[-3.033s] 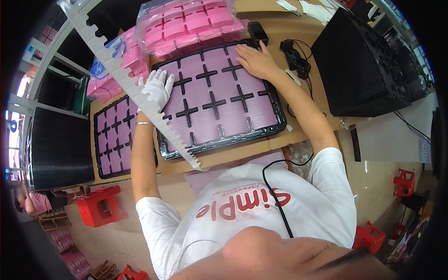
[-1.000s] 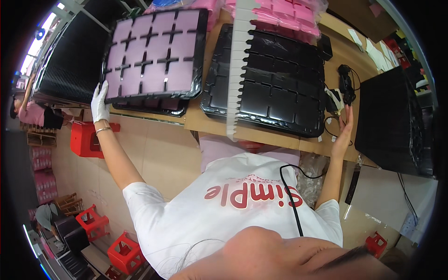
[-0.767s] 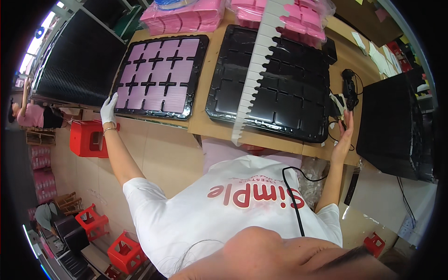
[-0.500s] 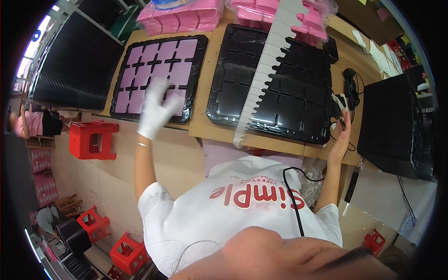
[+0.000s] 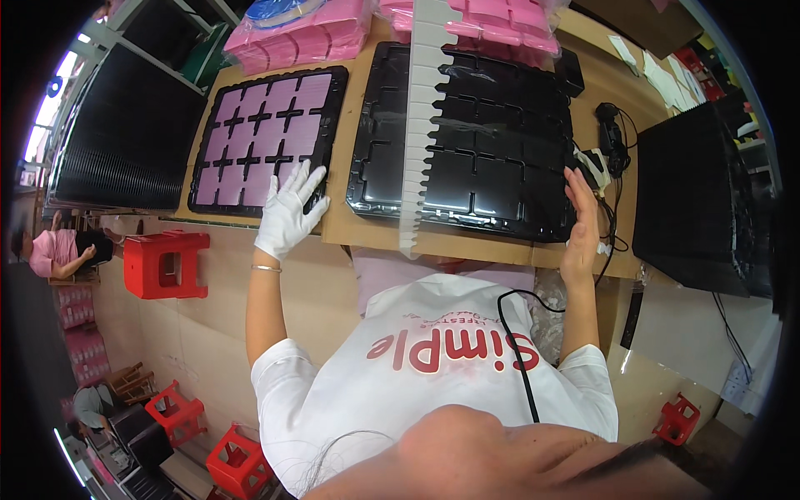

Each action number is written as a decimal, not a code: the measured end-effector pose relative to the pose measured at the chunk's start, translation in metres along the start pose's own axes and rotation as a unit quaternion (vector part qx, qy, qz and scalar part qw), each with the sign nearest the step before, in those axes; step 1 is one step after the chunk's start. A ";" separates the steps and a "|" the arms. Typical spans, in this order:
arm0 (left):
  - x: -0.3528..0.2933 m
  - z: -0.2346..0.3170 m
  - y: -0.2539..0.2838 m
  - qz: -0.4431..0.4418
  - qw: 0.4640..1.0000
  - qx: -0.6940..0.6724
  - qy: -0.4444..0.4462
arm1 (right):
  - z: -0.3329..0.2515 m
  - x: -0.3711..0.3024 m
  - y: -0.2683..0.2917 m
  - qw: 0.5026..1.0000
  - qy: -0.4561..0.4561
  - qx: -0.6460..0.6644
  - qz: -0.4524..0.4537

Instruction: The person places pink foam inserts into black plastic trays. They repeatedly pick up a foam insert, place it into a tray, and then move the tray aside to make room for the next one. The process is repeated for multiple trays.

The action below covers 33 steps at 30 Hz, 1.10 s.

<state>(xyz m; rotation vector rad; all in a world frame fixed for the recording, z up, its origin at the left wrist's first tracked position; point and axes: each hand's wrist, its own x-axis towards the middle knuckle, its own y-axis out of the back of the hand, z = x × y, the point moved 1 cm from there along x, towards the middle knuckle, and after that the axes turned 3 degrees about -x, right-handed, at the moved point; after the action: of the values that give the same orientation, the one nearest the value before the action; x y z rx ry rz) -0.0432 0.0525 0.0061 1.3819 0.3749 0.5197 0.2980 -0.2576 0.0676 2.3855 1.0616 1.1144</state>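
Observation:
My left hand [image 5: 289,210], in a white glove, is open with its fingers spread over the front right corner of the left black tray [image 5: 332,104]. Flat pink pieces [image 5: 312,90] fill the compartments of that tray. My right hand [image 5: 581,218] is bare and open, fingers extended along the right edge of the other black tray [image 5: 500,167]. No pink pieces show in this tray. A long pale strip with a toothed edge [image 5: 418,125] crosses the view in front of it; whether it touches the tray I cannot tell.
Pink bundles in clear wrap [image 5: 300,37] lie at the back. Tall stacks of black trays stand left [image 5: 133,125] and right [image 5: 700,192]. A black corded device [image 5: 614,137] sits right of the tray. Red stools [image 5: 167,265] stand on the floor at left.
My left hand has moved from over the middle of the pink-filled tray to its front right corner. My right hand has shifted nearer along its tray's edge. The whole view has shifted slightly.

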 end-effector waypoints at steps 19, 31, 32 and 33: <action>0.042 0.138 0.064 0.234 0.676 -0.674 0.184 | -0.050 0.007 -0.122 0.862 -0.243 0.354 -0.268; 0.050 0.105 0.030 0.266 0.644 -0.683 0.220 | -0.066 0.033 -0.115 0.951 0.266 0.102 -0.123; 0.052 0.102 0.031 0.272 0.635 -0.690 0.218 | -0.063 0.046 -0.116 0.958 0.228 0.129 -0.119; 0.051 0.096 0.027 0.266 0.640 -0.689 0.212 | -0.058 0.068 -0.119 0.962 0.190 0.158 -0.117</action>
<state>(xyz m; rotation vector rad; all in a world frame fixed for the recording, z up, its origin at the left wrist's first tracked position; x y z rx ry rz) 0.0482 0.0043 0.0502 -0.2202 -0.1431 1.2752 0.2237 -0.1293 0.0778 2.2336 1.7162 1.4387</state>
